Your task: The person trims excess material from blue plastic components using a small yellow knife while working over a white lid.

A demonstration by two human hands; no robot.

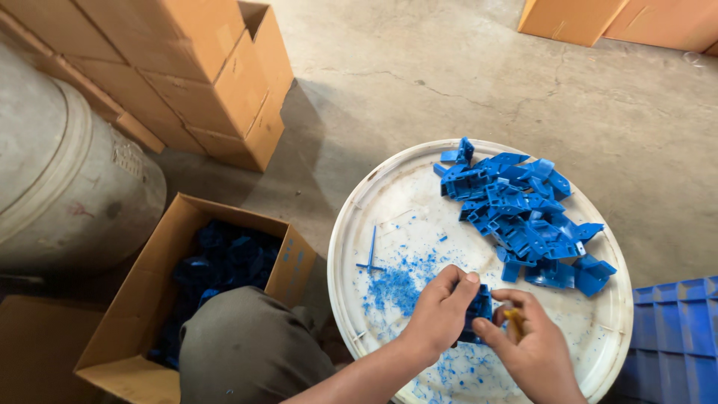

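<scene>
The left hand [441, 310] is positioned at the near edge of the round white lid [374, 217]. Its fingers are clenched around a blue plastic part [479, 308], with the thumb pressing on the part's top. The right hand [535, 348] is just beside it, to the right. Its fingers are closed on a small yellow-handled tool [514, 320], whose tip is against the same blue part. The part is held between both hands, just above the near section of the lid.

Blue plastic shavings [396, 284] lie scattered on the lid directly left of the left hand. More lie under the wrists at the near edge. A thin blue sprue strip [372, 251] lies beyond the shavings, near the lid's left edge.

A knee in grey-green fabric [247, 352] occupies the near foreground, left of the lid. It touches an open cardboard box [127, 314] that contains dark blue parts [224, 258]. A blue plastic crate [677, 337] stands at the right, beside the lid's near right edge.

A pile of blue plastic parts [523, 213] covers the far right section of the lid. Beyond the lid is the bare concrete floor [464, 67]. A pale drum [67, 187] lies at the left. Stacked cardboard cartons [187, 67] stand in the far left corner, and additional cartons [621, 19] stand at the far right.
</scene>
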